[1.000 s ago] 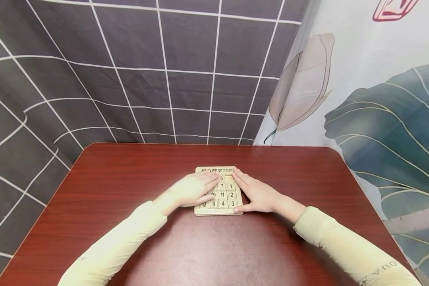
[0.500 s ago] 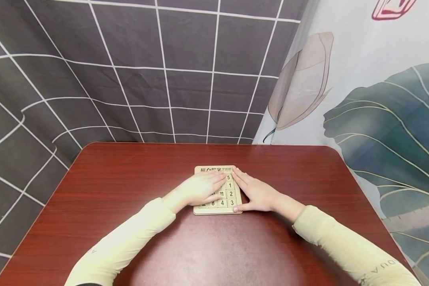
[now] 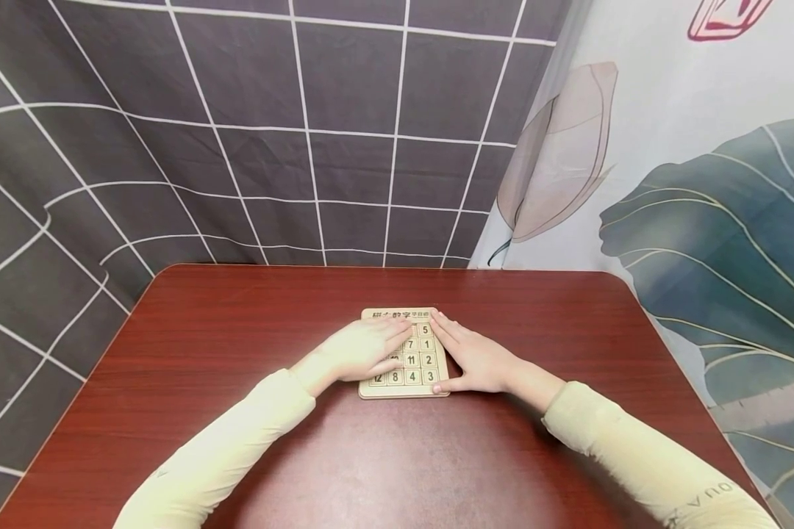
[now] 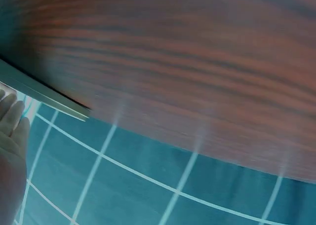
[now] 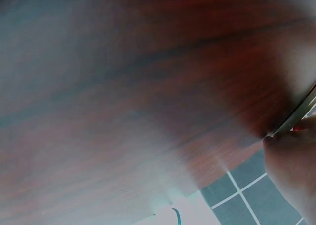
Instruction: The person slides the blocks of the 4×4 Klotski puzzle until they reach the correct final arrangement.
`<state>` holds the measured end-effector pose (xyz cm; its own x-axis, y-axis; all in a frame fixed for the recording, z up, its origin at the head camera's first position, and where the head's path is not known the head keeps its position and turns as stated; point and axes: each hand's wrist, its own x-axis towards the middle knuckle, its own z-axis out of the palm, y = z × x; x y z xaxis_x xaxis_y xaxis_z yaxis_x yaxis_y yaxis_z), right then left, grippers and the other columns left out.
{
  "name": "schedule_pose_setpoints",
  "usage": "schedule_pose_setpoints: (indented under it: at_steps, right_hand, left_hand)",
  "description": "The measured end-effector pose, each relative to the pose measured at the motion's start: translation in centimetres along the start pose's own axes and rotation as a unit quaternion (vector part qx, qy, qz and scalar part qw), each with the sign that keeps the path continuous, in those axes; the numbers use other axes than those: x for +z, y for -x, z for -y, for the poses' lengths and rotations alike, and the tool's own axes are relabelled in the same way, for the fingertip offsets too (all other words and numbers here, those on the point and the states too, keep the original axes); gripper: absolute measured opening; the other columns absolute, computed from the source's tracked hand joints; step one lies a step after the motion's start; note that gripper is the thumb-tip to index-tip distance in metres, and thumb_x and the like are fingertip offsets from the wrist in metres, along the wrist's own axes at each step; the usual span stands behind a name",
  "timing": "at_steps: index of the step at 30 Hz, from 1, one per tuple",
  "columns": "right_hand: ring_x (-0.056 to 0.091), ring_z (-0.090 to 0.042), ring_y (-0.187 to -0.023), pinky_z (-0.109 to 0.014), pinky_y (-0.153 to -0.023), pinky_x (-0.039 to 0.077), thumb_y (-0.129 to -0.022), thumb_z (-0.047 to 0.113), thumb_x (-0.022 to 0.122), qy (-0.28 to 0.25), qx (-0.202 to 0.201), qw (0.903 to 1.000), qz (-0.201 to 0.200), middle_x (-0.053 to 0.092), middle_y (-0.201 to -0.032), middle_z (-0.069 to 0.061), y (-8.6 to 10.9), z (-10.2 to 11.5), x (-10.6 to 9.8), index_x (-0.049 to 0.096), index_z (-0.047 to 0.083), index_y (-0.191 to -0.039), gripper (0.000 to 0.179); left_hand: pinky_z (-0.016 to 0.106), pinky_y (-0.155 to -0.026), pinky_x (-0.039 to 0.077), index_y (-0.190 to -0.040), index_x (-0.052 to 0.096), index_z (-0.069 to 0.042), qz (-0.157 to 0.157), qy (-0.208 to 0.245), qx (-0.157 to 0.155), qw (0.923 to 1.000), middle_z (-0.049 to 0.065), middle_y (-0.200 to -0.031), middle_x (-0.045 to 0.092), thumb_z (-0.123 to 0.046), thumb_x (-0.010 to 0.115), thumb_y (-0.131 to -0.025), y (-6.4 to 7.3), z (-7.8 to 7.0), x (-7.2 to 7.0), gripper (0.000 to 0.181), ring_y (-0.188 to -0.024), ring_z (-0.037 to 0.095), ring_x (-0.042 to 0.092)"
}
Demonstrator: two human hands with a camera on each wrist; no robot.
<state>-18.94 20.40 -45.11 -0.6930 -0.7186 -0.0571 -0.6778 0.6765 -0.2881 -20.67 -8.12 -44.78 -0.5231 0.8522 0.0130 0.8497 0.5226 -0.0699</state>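
A wooden sliding number puzzle (image 3: 397, 394) lies flat on the table in the head view. My left hand (image 3: 360, 351) rests over its left part with straight fingers, fingertips at the top row, hiding several tiles. The 5 tile (image 3: 426, 330) sits at the top right, above the 1, 2 and 3. My right hand (image 3: 483, 361) steadies the right edge, fingers straight at the upper corner, thumb on the lower one. The left wrist view catches the puzzle's side (image 4: 44, 94) beside the fingers; in the right wrist view, my hand (image 5: 294, 161) touches that board's edge.
The reddish-brown table (image 3: 251, 308) has wood grain and rounded far corners. Behind it hangs a dark grey cloth (image 3: 351, 169) with a white grid. A pale curtain with a leaf print (image 3: 728, 242) hangs at the right.
The 5 tile has slid right into the top right corner. My left hand moved right along with it, then drew back left a little. My right hand stayed put.
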Motion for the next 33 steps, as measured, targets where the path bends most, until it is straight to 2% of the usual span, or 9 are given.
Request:
schedule_pose_setpoints:
  at_steps: [7, 14, 19, 24, 33]
  right_hand:
    - [0.022, -0.038, -0.164, -0.054, -0.132, 0.03, -0.09, 0.062, 0.074, 0.002, 0.0, 1.0, 0.0, 0.011, -0.178, -0.021, 0.0, 0.1, 0.0, 0.021, -0.007, -0.166, 0.115]
    - [0.022, -0.037, -0.165, -0.054, -0.133, 0.03, -0.091, 0.062, 0.074, 0.0, 0.0, 1.0, -0.001, 0.01, -0.179, -0.02, 0.0, 0.0, 0.1, 0.02, -0.006, -0.166, 0.115]
    - [0.022, -0.038, -0.164, -0.055, -0.132, 0.031, -0.09, 0.063, 0.074, 0.003, 0.0, 1.0, -0.002, 0.01, -0.178, -0.021, 0.0, -0.1, 0.1, 0.02, -0.006, -0.166, 0.116]
    - [0.022, -0.038, -0.164, -0.054, -0.132, 0.031, -0.091, 0.064, 0.074, 0.003, 0.002, 1.0, -0.001, 0.01, -0.179, -0.02, -0.1, -0.1, 0.1, 0.02, -0.006, -0.166, 0.116]
    - [0.023, -0.038, -0.164, -0.054, -0.132, 0.032, -0.09, 0.063, 0.074, 0.003, 0.005, 1.0, 0.002, 0.011, -0.178, -0.021, 0.0, 0.1, -0.1, 0.021, -0.006, -0.166, 0.115]
  left_hand:
    - [0.041, -0.13, 0.038, -0.156, 0.051, -0.002, -0.01, 0.004, -0.017, 0.9998, 0.014, -0.162, 0.053, -0.045, 0.053, -0.109, 2.2, 0.9, -0.1, 0.064, -0.152, 0.027, 0.051]
    - [0.041, -0.13, 0.038, -0.156, 0.051, -0.002, -0.002, 0.005, -0.022, 0.9997, 0.014, -0.163, 0.052, -0.044, 0.052, -0.109, 2.9, 1.0, -0.1, 0.063, -0.153, 0.028, 0.049]
    - [0.042, -0.129, 0.04, -0.154, 0.053, -0.001, -0.007, 0.001, -0.018, 0.9998, 0.015, -0.161, 0.054, -0.042, 0.055, -0.108, 2.8, 0.8, -0.4, 0.062, -0.151, 0.029, 0.051]
    - [0.041, -0.128, 0.041, -0.153, 0.054, 0.0, -0.013, -0.007, -0.009, 0.9998, 0.016, -0.16, 0.055, -0.043, 0.055, -0.108, 2.1, 0.4, -0.8, 0.062, -0.15, 0.029, 0.052]
    - [0.041, -0.131, 0.037, -0.155, 0.052, 0.0, 0.009, -0.014, -0.006, 0.9998, 0.016, -0.162, 0.051, -0.046, 0.051, -0.11, 0.6, -0.3, -1.0, 0.064, -0.153, 0.028, 0.049]
